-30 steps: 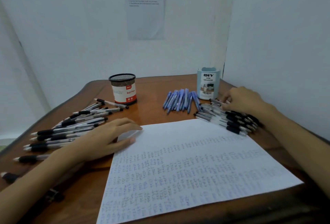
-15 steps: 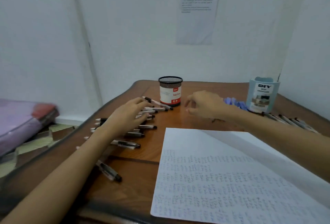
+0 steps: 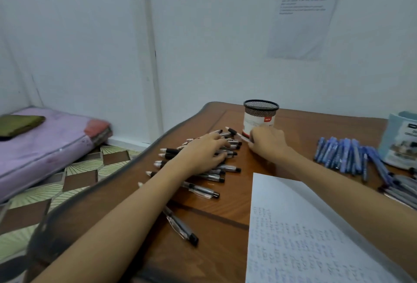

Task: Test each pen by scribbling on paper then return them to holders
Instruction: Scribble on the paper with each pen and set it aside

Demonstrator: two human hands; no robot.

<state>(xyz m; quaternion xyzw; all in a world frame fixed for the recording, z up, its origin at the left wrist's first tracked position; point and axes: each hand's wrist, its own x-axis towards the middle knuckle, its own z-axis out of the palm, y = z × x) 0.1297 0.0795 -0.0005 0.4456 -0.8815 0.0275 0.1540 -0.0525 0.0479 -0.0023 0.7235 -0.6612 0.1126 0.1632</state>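
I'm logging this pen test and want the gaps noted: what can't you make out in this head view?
All head view.
Black pens under the left hand: covered by palm and forearm.
Right hand, grip on the pen: fingertips behind its knuckles.
Organizer: cut by right edge.
Wall notice text: too small, blurred.

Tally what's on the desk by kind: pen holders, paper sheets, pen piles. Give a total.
Pen holders: 2 (mesh cup, pale blue organizer)
Paper sheets: 1 (scribbled sheet)
Pen piles: 3 (clear-and-black pens, blue pens, grey pens at the right edge)
Total: 6
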